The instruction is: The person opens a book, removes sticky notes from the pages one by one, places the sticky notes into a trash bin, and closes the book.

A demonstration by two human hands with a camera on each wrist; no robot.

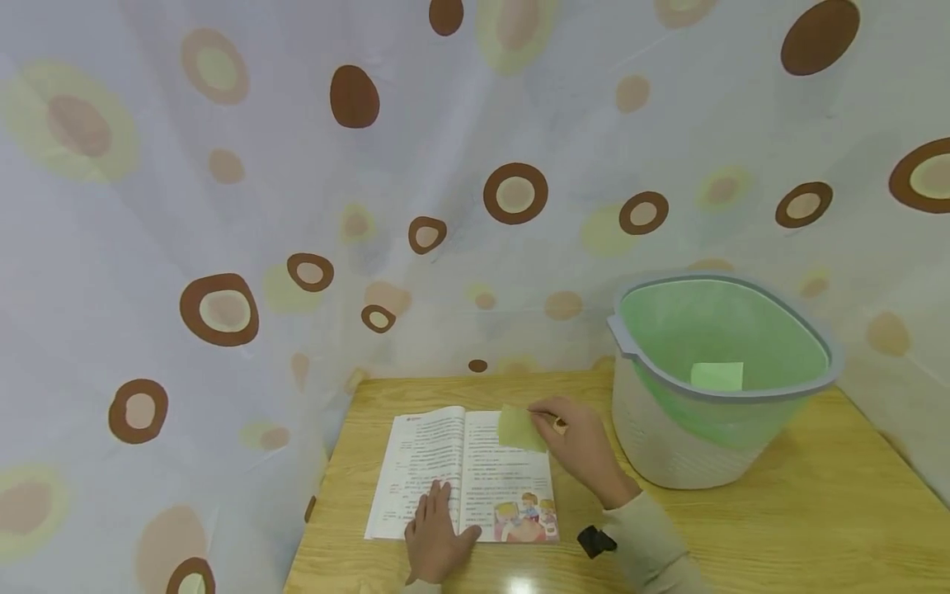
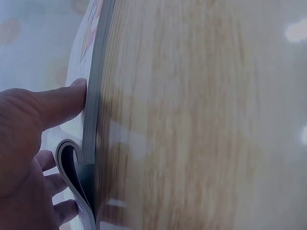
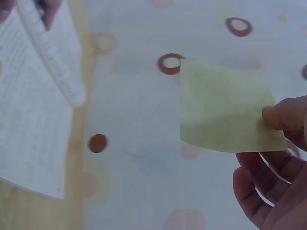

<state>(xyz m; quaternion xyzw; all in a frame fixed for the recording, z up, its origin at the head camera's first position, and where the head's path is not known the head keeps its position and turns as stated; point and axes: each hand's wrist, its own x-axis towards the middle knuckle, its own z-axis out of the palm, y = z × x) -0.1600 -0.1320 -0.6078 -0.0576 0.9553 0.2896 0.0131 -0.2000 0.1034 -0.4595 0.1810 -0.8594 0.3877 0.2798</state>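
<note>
An open book (image 1: 460, 474) with printed text and a colour picture lies on the wooden table (image 1: 779, 528). My left hand (image 1: 434, 536) rests flat on the book's lower edge near the spine, fingers straight; in the left wrist view its thumb (image 2: 57, 103) presses against the page stack (image 2: 91, 115). My right hand (image 1: 575, 441) pinches a pale green sticky note (image 1: 522, 429) by one corner, lifted just above the right-hand page. The right wrist view shows the sticky note (image 3: 223, 108) held between thumb and fingers (image 3: 283, 117), with the book (image 3: 33, 105) at the left.
A grey-rimmed basket (image 1: 668, 454) with a green lining stands to the right of the book, and another green note (image 1: 717, 375) lies inside it. A small black object (image 1: 596, 541) sits by my right sleeve. A spotted curtain (image 1: 371, 206) closes in the back and left.
</note>
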